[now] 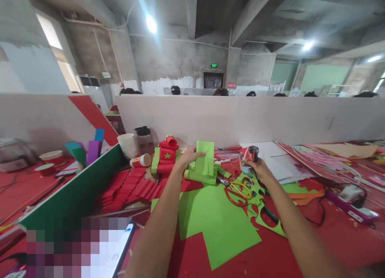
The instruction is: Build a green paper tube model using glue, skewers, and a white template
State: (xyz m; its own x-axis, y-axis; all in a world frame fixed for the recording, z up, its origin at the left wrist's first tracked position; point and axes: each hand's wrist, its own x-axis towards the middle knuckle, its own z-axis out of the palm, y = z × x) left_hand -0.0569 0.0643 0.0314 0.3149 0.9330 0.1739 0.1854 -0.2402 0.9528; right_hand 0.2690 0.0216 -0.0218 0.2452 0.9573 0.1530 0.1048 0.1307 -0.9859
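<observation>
Step in hand: I judge I am partway through assembling a paper craft, gluing a cut green piece.
Left hand: my left hand [188, 157] pinches the slit green paper strip [204, 158] by its left edge, thumb and fingers closed on it, holding it upright.
Right hand: my right hand [259, 168] is wrapped around a small red-and-black glue gun [252, 153], fingers closed on its body; I cannot tell where its tip points.
Where the strip is: toward the far edge of the red worktop [255, 258], just above a rolled green paper tube [200, 176] and just beside the red-and-green paper model with a yellow star [166, 154].
Nearby: red-handled scissors with yellow loops [237, 192] lie just in front of my right hand, on a green paper sheet with round cut-outs [264, 214]; a large flat green paper sheet [216, 222] lies between my forearms.
Further off: a white paper cup [128, 145] stands near the far edge.
Next move calls for: as I judge it, bringing both hands together with the strip kept steady and the tool clear of my pinching fingertips.
</observation>
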